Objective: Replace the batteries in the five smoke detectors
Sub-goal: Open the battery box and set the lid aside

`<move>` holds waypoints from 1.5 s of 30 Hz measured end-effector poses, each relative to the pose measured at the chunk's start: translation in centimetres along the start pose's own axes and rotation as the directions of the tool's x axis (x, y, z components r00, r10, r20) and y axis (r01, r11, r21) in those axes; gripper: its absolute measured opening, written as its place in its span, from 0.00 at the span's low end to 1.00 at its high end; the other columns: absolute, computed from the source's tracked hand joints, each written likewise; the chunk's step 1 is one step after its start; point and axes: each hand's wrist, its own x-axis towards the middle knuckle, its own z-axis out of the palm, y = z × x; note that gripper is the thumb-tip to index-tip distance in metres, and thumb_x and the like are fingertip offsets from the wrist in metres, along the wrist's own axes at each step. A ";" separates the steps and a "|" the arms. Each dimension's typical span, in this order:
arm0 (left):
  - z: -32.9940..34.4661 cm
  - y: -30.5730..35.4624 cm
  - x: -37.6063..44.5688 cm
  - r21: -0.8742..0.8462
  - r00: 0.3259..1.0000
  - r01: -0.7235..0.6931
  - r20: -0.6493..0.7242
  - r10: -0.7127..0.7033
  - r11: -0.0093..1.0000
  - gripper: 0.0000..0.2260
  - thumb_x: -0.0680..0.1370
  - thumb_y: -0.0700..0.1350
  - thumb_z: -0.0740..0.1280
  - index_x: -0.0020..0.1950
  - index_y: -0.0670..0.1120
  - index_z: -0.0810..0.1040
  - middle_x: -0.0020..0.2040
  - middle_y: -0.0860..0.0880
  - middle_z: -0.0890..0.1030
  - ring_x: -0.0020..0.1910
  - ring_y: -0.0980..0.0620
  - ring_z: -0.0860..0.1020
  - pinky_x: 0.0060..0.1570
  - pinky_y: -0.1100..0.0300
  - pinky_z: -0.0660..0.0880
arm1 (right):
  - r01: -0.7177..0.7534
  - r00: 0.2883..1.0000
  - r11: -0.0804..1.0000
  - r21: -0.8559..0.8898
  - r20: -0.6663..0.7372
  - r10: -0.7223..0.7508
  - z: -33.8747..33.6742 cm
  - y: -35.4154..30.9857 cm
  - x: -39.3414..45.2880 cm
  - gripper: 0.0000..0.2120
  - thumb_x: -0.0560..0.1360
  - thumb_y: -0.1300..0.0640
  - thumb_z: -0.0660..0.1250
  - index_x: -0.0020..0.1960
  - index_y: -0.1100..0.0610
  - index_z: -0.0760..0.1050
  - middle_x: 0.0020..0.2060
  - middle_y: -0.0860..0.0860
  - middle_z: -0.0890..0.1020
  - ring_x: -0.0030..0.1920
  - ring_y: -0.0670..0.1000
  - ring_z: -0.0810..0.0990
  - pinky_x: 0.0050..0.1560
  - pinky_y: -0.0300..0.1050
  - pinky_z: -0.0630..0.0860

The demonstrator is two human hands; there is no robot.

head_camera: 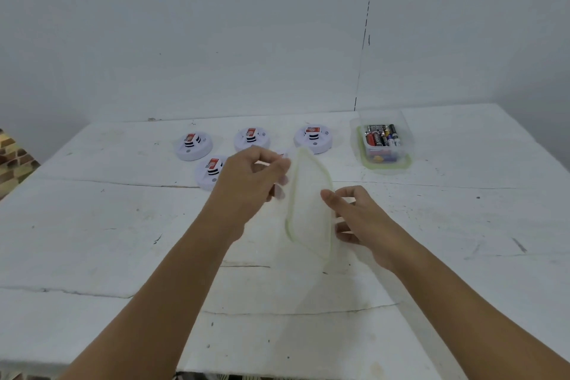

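Translucent green-rimmed plastic lid (310, 207), pinched between left hand (249, 182) and right hand (354, 219): best set down near, clear of white round smoke detectors (193, 146).

Battery (377, 138) print seemingly illegible

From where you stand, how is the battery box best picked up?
Grip the battery box across its two long clear side walls, coming from above. It is open-topped, upright and narrow that way, and the batteries inside leave the walls free.

Both hands — left hand (249, 176); right hand (357, 219) — grip a tilted lid (308, 210).
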 end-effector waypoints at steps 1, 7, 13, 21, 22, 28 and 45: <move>0.8 0.6 0.1 -0.012 0.999 -0.009 0.035 0.010 1.000 0.06 0.81 0.44 0.72 0.52 0.41 0.82 0.35 0.50 0.85 0.29 0.54 0.79 0.44 0.53 0.77 | -0.008 1.000 0.999 0.032 0.011 0.008 -0.3 0.1 -0.1 0.25 0.75 0.33 0.70 0.63 0.48 0.73 0.57 0.53 0.82 0.46 0.51 0.85 0.52 0.46 0.83; 6.3 2.0 0.3 -0.024 0.975 -0.018 0.220 0.023 1.000 0.08 0.80 0.45 0.74 0.51 0.42 0.80 0.37 0.47 0.86 0.31 0.51 0.82 0.34 0.63 0.76 | -0.055 0.998 0.962 0.269 0.031 0.048 -2.5 1.2 -0.8 0.20 0.81 0.37 0.65 0.63 0.50 0.77 0.56 0.55 0.85 0.53 0.55 0.86 0.64 0.54 0.81; 10.4 1.3 0.5 0.000 0.948 0.012 0.318 -0.011 1.000 0.11 0.78 0.48 0.75 0.52 0.42 0.79 0.40 0.44 0.87 0.33 0.51 0.84 0.37 0.61 0.77 | -0.083 0.996 0.877 0.473 0.080 0.051 -4.2 2.1 -0.8 0.26 0.81 0.34 0.63 0.65 0.52 0.83 0.64 0.61 0.83 0.59 0.61 0.83 0.61 0.57 0.79; 10.3 1.0 0.3 0.084 0.932 -0.021 0.361 -0.011 0.996 0.10 0.79 0.49 0.74 0.53 0.43 0.81 0.41 0.45 0.87 0.36 0.51 0.86 0.38 0.64 0.78 | -0.187 0.981 0.805 0.563 0.144 0.128 -5.2 1.0 -1.2 0.30 0.81 0.34 0.61 0.60 0.61 0.81 0.47 0.59 0.83 0.45 0.56 0.82 0.47 0.50 0.78; 9.8 0.9 0.3 0.116 0.937 -0.045 0.351 0.001 0.992 0.09 0.79 0.49 0.74 0.53 0.44 0.81 0.41 0.46 0.87 0.35 0.52 0.85 0.38 0.63 0.78 | -0.159 0.987 0.856 0.491 0.080 0.138 -5.2 1.2 -1.0 0.25 0.82 0.39 0.65 0.64 0.60 0.78 0.50 0.59 0.84 0.46 0.56 0.84 0.48 0.49 0.81; 3.7 -0.9 1.0 0.471 0.990 -0.127 0.113 0.083 0.873 0.07 0.78 0.53 0.74 0.49 0.51 0.79 0.34 0.54 0.80 0.31 0.57 0.77 0.29 0.67 0.69 | -0.017 0.978 0.940 -0.340 -0.199 -0.054 -5.2 2.8 0.1 0.27 0.81 0.52 0.68 0.76 0.52 0.63 0.61 0.52 0.76 0.59 0.54 0.78 0.58 0.52 0.78; -3.1 -5.3 1.9 0.618 0.958 0.157 0.095 -0.272 0.770 0.06 0.80 0.45 0.70 0.48 0.43 0.80 0.36 0.47 0.87 0.31 0.51 0.84 0.42 0.52 0.81 | -0.039 0.986 0.695 -0.718 -0.141 -0.090 -5.5 2.4 1.2 0.33 0.78 0.40 0.70 0.73 0.56 0.62 0.59 0.54 0.76 0.56 0.55 0.78 0.57 0.52 0.77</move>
